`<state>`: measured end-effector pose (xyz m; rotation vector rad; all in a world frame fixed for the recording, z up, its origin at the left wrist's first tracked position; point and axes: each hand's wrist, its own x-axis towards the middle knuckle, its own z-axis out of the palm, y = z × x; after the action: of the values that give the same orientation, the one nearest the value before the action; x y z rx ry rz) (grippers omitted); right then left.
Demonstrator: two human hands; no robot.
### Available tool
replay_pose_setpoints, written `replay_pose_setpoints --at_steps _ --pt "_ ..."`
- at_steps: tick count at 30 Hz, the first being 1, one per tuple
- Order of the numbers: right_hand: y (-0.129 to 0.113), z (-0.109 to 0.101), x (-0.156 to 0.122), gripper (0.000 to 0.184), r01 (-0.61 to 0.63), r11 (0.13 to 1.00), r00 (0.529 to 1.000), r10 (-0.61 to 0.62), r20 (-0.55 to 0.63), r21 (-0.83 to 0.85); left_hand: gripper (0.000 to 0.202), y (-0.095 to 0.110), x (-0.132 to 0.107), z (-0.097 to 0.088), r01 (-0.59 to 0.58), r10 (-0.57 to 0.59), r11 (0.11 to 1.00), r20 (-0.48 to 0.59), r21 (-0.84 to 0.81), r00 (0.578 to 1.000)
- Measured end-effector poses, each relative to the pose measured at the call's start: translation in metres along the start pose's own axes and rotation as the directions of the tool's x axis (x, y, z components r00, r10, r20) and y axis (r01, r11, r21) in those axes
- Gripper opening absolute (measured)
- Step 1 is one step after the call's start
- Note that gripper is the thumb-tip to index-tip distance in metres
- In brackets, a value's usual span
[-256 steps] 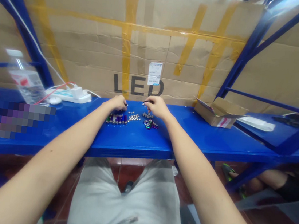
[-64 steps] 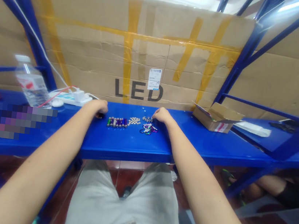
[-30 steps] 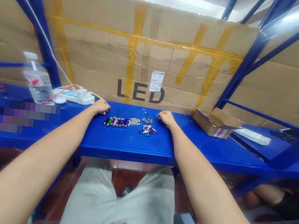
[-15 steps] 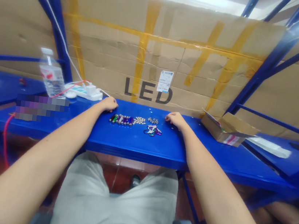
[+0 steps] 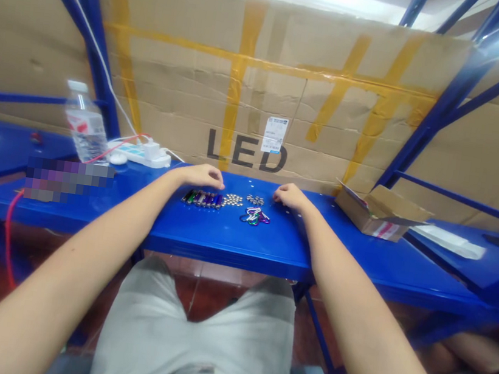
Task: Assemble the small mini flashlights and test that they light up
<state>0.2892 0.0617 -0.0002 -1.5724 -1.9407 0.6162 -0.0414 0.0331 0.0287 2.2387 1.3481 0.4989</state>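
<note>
- Left hand (image 5: 202, 176): palm down, just behind the row of small coloured cylinders (image 5: 204, 199). Fingers close together, lightly curved, pointing to the right, with nothing seen between them.
- Right hand (image 5: 289, 196): low on the blue bench (image 5: 224, 239), just right of a small cluster of silver pieces (image 5: 255, 199). Fingers bent downward, tips hidden; cannot tell whether pinching anything.
- Between the two hands: the cylinders lying side by side in one row, then a pile of round silver pieces (image 5: 233, 199) just beside the right end of the row, then the small cluster.
- Coloured carabiner clips (image 5: 255, 216): in a heap just in front of the cluster, on the side nearer to the body.
- Far left on the bench: a clear water bottle (image 5: 85, 128) standing upright, a white power strip (image 5: 137, 152) just beside it.
- To the right, well apart from the right hand: an open cardboard box (image 5: 381, 215).
- Behind everything: a cardboard sheet (image 5: 176, 79) with yellow tape, marked "LED".
</note>
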Motion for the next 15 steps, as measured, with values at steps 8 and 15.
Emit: replay_pose_setpoints --at_steps 8,15 --pt "-0.014 0.0 -0.002 0.017 0.046 0.998 0.998 -0.048 -0.038 -0.047 0.072 0.028 -0.013 0.005 0.046 -0.073 0.988 0.18 0.15 0.981" --pt "-0.022 0.002 -0.005 0.019 0.145 0.988 0.984 -0.15 -0.093 -0.057 0.056 0.026 -0.01 0.009 0.013 -0.027 0.996 0.162 0.089 0.986"
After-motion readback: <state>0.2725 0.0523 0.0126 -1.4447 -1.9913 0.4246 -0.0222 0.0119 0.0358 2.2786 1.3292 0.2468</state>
